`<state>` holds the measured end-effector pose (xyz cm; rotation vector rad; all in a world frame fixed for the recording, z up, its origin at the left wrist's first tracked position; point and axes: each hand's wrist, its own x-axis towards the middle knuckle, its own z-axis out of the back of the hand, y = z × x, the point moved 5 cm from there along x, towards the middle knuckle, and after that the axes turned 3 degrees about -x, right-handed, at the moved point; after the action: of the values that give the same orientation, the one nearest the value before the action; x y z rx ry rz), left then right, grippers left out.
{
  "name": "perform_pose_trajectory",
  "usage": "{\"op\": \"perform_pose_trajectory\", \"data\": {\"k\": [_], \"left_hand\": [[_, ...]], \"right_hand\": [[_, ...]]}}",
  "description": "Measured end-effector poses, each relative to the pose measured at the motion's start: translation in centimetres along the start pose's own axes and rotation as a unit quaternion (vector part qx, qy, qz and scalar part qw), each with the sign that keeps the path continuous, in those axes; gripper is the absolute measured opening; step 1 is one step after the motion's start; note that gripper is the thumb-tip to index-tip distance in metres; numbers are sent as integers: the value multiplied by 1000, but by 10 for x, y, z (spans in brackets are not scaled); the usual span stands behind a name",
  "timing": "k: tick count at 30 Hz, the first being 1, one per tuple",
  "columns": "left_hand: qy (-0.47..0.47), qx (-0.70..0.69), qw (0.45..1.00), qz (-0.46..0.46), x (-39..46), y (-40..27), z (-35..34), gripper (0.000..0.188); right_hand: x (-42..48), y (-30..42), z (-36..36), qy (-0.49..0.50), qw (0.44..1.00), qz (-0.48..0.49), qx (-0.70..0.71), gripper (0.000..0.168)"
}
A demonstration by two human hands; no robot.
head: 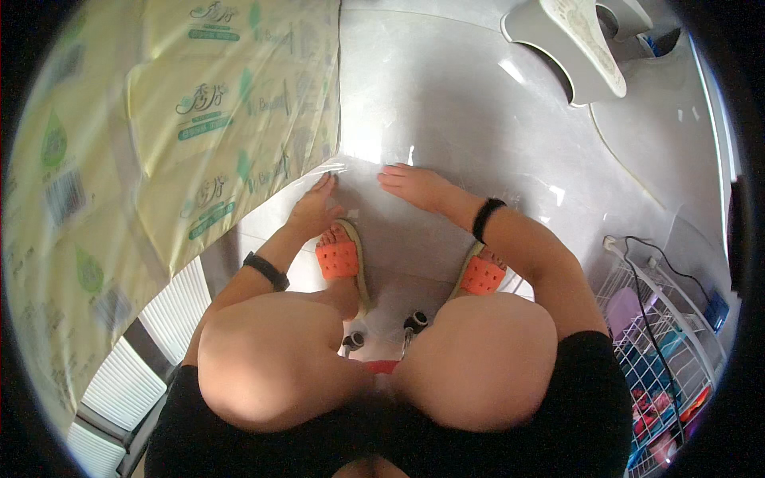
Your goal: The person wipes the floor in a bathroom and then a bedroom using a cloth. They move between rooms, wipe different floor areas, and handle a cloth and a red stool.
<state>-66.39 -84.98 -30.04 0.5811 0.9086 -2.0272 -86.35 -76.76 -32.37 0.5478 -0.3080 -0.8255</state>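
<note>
My left hand (314, 208) is near the lower corner of large plastic-wrapped packs (197, 149) with printed writing. Its fingers are apart and I see nothing in it; whether it touches the wrap, I cannot tell. To the right, my right hand (411, 186) is held flat, palm down, over the grey tiled floor (412, 239), with nothing seen in it. Dark bands circle both forearms. Between my arms are my bare knees, and below my hands my feet wear sandals with orange straps (336, 260).
A grey-white plastic step stool (583, 48) stands at the upper right. At the lower right is a white wire basket (663, 334) with coloured items and a black cable (648, 316). White ribbed panels (176, 310) lie left of me. Small caster wheels (415, 321) show between my legs.
</note>
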Motion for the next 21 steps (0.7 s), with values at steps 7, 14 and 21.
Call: {"op": "perform_pose_trajectory", "data": {"k": [7,14,21], "left_hand": [[-44,-37,997,-57,-10,-1,-2,67],[-60,-17,997,-43,-11,-24,12,61],[-87,-16,996,-27,-30,-26,21,58]], "right_hand": [[-141,-83,34,-349,826,-441,35,34],[-151,-158,96,-405,694,-588,-87,27],[-44,-55,35,-197,919,-341,-16,35]]}}
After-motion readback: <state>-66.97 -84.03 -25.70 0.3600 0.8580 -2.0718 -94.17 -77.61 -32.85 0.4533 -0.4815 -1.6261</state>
